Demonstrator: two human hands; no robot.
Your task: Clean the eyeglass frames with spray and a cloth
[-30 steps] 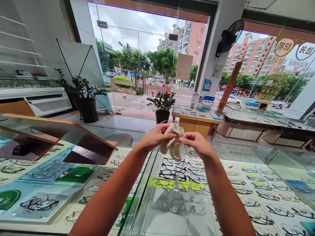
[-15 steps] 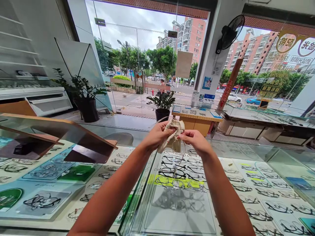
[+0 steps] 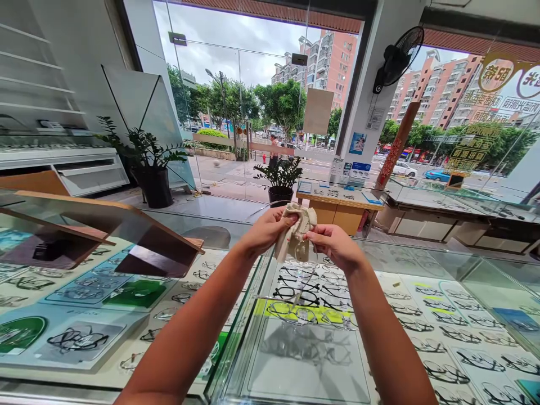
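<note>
Above the glass display case (image 3: 307,354), my left hand (image 3: 270,228) pinches a crumpled beige cloth (image 3: 301,247). The cloth wraps around part of a thin clear-framed pair of glasses, whose slim temple arms stick out past it. My right hand (image 3: 331,242) is closed at the right edge of the cloth, its fingertips on the glasses' frame. Most of the lenses are hidden by cloth and fingers. Rows of dark-framed glasses (image 3: 295,293) lie in the case below both hands, beside a yellow-green strip (image 3: 261,307).
At left a wood-edged stand (image 3: 156,233) rises over more eyeglasses. Two potted plants (image 3: 280,174) (image 3: 154,183), a wooden counter (image 3: 333,214) and a wall fan (image 3: 399,59) stand farther back. A person is outside beyond the glass front.
The view has shifted slightly. My hands stay together at the cloth, whose folds have changed a little, and the thin temple arms have tilted. The person outside has moved left.
</note>
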